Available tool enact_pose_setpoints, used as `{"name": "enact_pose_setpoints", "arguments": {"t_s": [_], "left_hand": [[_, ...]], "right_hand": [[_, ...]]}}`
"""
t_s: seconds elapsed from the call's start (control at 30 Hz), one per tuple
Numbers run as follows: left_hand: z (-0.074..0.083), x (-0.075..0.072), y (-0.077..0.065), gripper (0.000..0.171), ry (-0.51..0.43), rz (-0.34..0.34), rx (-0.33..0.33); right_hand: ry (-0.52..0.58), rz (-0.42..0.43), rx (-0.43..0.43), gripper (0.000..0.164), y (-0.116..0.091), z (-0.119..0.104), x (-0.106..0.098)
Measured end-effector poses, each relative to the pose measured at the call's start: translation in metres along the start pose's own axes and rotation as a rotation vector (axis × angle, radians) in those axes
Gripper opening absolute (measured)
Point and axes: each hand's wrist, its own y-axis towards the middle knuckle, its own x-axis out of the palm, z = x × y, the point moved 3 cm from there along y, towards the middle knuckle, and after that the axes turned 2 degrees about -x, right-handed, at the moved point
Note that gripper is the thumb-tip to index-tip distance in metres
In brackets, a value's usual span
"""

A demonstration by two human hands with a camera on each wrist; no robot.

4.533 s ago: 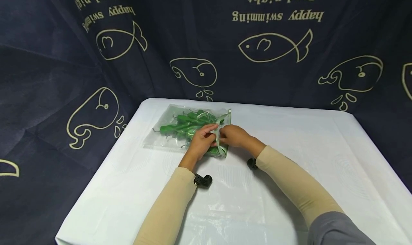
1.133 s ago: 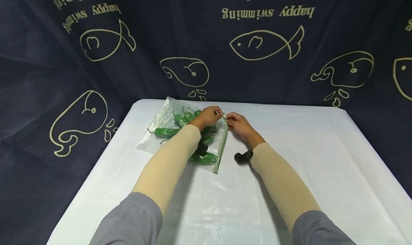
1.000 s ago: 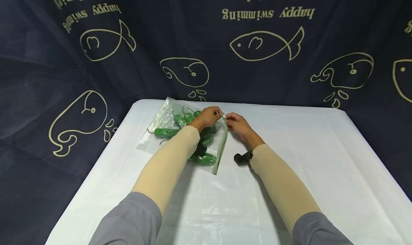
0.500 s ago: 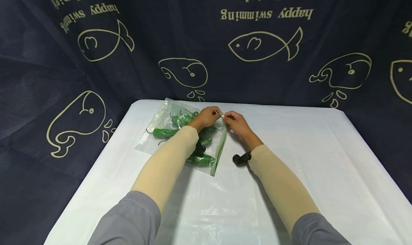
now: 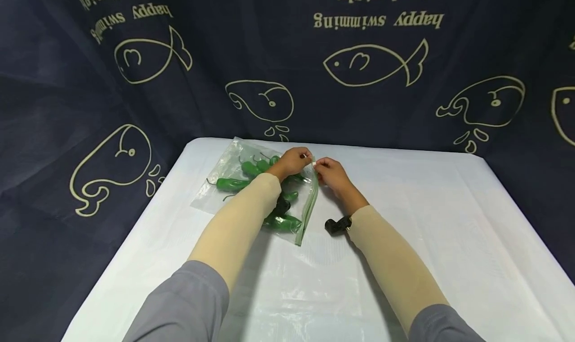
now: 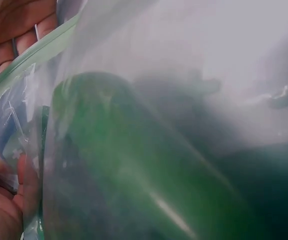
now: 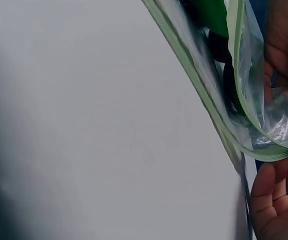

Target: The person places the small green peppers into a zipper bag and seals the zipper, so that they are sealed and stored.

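Observation:
A clear zip bag (image 5: 217, 202) with a pale green closure strip lies on the table, several green peppers (image 5: 231, 184) inside. Reaching across the bag, my left hand (image 5: 293, 162) pinches its far corner at the mouth. Just right of that corner, my right hand (image 5: 333, 176) pinches the strip's far end, at a small white tab (image 5: 314, 163). The right wrist view shows the two lips of the strip (image 7: 204, 95) apart along the mouth, joining near my fingers. Close up in the left wrist view, a pepper (image 6: 133, 160) shows through the plastic; it blocks much of the scene.
The white-covered table (image 5: 404, 197) extends right and toward me. A dark blue curtain (image 5: 359, 112) with fish and whale drawings hangs behind its far edge and on the left. Small black wrist cameras (image 5: 338, 226) sit by both wrists.
Since the oldest frame, the bag has spread flatter and turned, and both hands have moved from the mouth's middle to its far corner. Over the last second they barely shift.

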Motion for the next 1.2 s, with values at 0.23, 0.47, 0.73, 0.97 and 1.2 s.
{"name": "enact_pose_setpoints", "arguments": {"t_s": [0.23, 0.47, 0.73, 0.97, 1.2], "left_hand": [[-0.005, -0.007, -0.001, 0.016, 0.013, 0.005, -0.03], [-0.011, -0.023, 0.0, 0.017, -0.004, 0.037, -0.066], [-0.015, -0.028, -0.002, 0.018, -0.037, 0.031, -0.064], [-0.017, -0.026, -0.002, 0.02, -0.06, 0.03, -0.063], [-0.02, -0.025, 0.001, 0.019, -0.085, 0.031, -0.066]], "right_hand": [[0.006, -0.046, 0.052, 0.018, -0.006, 0.0, 0.005], [-0.013, -0.105, 0.069, 0.018, -0.007, -0.004, 0.011], [-0.025, -0.127, 0.088, 0.014, -0.012, -0.006, 0.016], [0.001, -0.155, 0.123, 0.015, -0.021, -0.006, 0.016], [-0.021, -0.172, 0.161, 0.014, -0.031, -0.005, 0.017]]}}
